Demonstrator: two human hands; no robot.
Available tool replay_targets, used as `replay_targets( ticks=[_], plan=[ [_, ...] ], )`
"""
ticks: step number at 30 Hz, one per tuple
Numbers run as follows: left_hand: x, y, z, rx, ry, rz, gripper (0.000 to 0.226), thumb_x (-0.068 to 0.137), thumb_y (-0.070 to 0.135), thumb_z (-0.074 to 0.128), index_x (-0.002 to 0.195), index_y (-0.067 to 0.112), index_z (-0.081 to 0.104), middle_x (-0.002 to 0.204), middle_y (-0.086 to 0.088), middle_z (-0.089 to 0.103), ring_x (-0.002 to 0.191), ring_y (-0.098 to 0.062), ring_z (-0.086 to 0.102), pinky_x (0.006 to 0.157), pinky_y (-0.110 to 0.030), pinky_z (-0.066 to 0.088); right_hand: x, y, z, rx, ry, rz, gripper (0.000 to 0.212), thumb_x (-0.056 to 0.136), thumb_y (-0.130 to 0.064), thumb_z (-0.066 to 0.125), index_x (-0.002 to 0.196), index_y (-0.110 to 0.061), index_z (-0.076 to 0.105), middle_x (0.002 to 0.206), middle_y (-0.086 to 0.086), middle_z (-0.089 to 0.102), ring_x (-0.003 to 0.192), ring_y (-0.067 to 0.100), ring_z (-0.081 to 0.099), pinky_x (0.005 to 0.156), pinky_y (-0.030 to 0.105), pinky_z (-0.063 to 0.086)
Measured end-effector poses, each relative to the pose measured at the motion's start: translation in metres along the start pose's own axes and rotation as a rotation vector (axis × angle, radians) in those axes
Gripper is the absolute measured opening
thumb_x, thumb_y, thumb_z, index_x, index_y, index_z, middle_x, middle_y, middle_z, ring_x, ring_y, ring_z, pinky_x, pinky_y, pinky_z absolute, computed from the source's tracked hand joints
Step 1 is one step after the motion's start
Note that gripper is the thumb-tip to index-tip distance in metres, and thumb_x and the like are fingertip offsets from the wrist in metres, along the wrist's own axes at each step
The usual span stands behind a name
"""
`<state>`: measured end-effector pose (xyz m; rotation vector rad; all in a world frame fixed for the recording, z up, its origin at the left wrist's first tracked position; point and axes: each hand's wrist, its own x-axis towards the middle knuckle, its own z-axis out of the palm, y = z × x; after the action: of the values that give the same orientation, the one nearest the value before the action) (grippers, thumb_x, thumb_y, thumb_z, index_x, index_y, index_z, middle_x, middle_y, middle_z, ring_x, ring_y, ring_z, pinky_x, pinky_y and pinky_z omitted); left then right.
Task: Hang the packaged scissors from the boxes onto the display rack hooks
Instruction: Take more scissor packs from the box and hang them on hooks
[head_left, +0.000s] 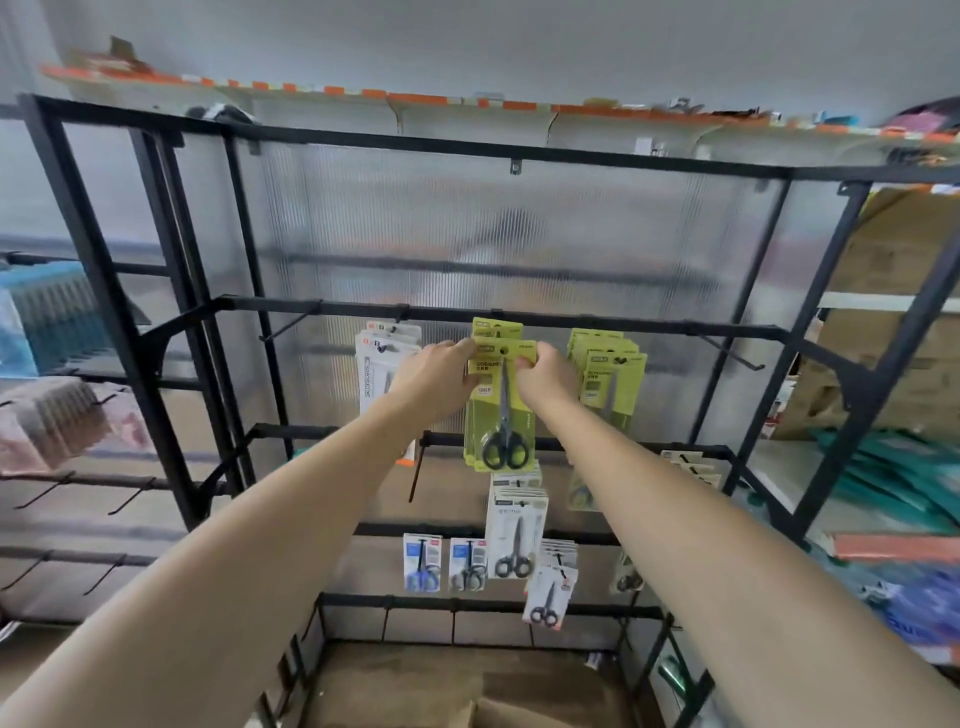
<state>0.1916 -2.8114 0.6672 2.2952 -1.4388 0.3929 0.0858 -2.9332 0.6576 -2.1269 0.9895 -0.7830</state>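
Observation:
A yellow-green scissors package (503, 410) with black-handled scissors hangs at the middle of the black display rack (519, 319). Both hands hold it by the top of its card. My left hand (436, 374) pinches the upper left corner, and my right hand (545, 371) pinches the upper right, near the hang hole. More yellow-green packages sit behind it on the same hook. Another yellow-green stack (608, 379) hangs to the right and a white stack (382, 369) to the left.
Lower hooks carry white scissors packs (514, 535) and small blue ones (423, 564). Bare hooks (732, 353) jut from the bar at right and left. An open cardboard box (467, 691) sits on the floor below. Cardboard cartons (883, 322) stand at right.

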Motion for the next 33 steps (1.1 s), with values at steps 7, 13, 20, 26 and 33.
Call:
replay_targets(
  ticks=[7, 13, 20, 26, 33],
  plan=[
    [0.0, -0.001, 0.003, 0.031, -0.008, -0.019, 0.035, 0.098, 0.036, 0.055, 0.128, 0.018, 0.053, 0.118, -0.005, 0.065, 0.103, -0.027, 0.062, 0.08, -0.039, 0.053, 0.006, 0.005, 0.007, -0.101, -0.019, 0.037, 0.035, 0.104, -0.032, 0.048, 0.125, -0.005, 0.055, 0.114, 0.011, 0.064, 0.088, 0.025, 0.055, 0.068, 0.031, 0.04],
    [-0.016, 0.005, 0.014, 0.035, -0.134, -0.074, 0.03, 0.1, 0.035, 0.05, 0.12, 0.014, 0.056, 0.111, -0.01, 0.065, 0.09, -0.029, 0.06, 0.071, -0.035, 0.046, -0.011, 0.034, 0.009, -0.202, -0.14, 0.033, 0.042, 0.099, -0.037, 0.057, 0.125, -0.005, 0.049, 0.114, 0.01, 0.062, 0.104, 0.03, 0.062, 0.075, 0.034, 0.046],
    [-0.073, 0.004, 0.082, -0.002, -0.39, -0.081, 0.033, 0.101, 0.037, 0.047, 0.125, 0.017, 0.053, 0.117, -0.009, 0.065, 0.103, -0.033, 0.062, 0.074, -0.036, 0.049, -0.073, 0.107, 0.04, -0.386, -0.429, -0.065, 0.044, 0.1, -0.031, 0.054, 0.138, -0.01, 0.045, 0.138, 0.007, 0.052, 0.116, 0.027, 0.057, 0.087, 0.036, 0.047],
    [-0.133, 0.006, 0.165, -0.02, -0.641, -0.104, 0.033, 0.098, 0.034, 0.048, 0.128, 0.023, 0.054, 0.126, -0.006, 0.061, 0.11, -0.033, 0.06, 0.081, -0.037, 0.049, -0.135, 0.177, 0.063, -0.466, -0.59, -0.01, 0.043, 0.1, -0.031, 0.054, 0.138, -0.012, 0.047, 0.137, 0.01, 0.052, 0.122, 0.031, 0.054, 0.091, 0.035, 0.047],
    [-0.178, 0.041, 0.234, -0.043, -0.817, -0.148, 0.033, 0.096, 0.033, 0.05, 0.125, 0.018, 0.055, 0.125, -0.009, 0.063, 0.11, -0.032, 0.06, 0.083, -0.038, 0.05, -0.178, 0.259, 0.075, -0.426, -0.736, 0.16, 0.055, 0.099, -0.034, 0.057, 0.147, -0.012, 0.041, 0.148, 0.011, 0.047, 0.131, 0.03, 0.05, 0.105, 0.042, 0.045]
  ],
)
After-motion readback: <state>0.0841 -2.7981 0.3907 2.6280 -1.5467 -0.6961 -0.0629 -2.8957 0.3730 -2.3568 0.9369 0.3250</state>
